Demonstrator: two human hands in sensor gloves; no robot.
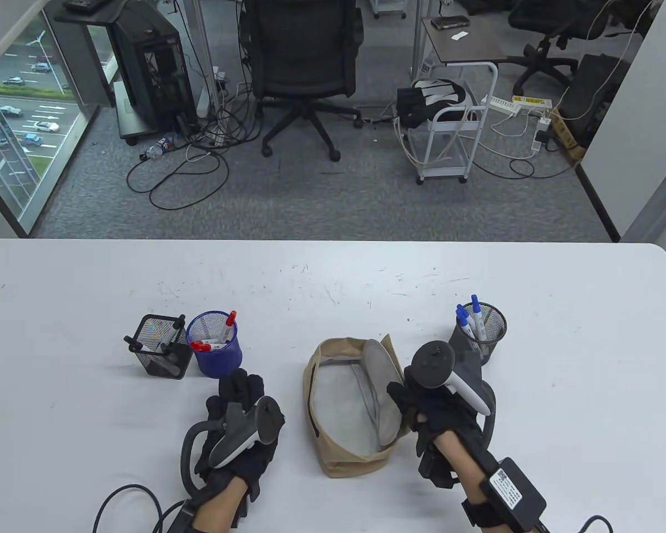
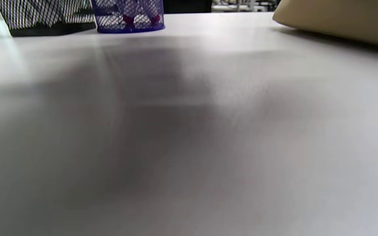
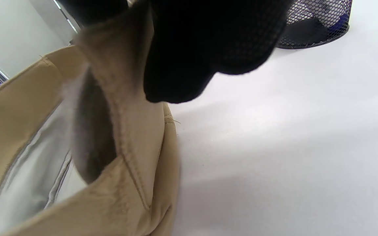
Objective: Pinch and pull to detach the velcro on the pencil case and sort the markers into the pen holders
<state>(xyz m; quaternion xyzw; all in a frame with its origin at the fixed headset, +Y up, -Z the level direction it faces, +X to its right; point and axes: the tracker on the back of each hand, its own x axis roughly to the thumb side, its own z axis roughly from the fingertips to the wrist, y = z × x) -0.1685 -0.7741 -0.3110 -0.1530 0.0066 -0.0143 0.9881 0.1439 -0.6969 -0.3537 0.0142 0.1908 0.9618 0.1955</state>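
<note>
The tan pencil case [image 1: 333, 455] lies open in the middle of the table, its grey lining showing and no marker visible inside. My right hand [image 1: 406, 397] pinches the case's flap at its right rim; in the right wrist view the gloved fingers [image 3: 208, 49] clamp the tan flap [image 3: 133, 108]. My left hand [image 1: 240, 390] rests on the table left of the case, fingers relaxed and holding nothing. A black square holder [image 1: 164, 355] contains black markers, a blue holder [image 1: 217, 347] red markers, and a black round holder [image 1: 482, 332] blue markers.
The left wrist view shows only bare table, with the blue holder [image 2: 128, 18], the black square holder [image 2: 44, 19] and the case's edge [image 2: 340, 19] at the top. Glove cables trail off the table's near edge. Beyond the table's far edge is office floor.
</note>
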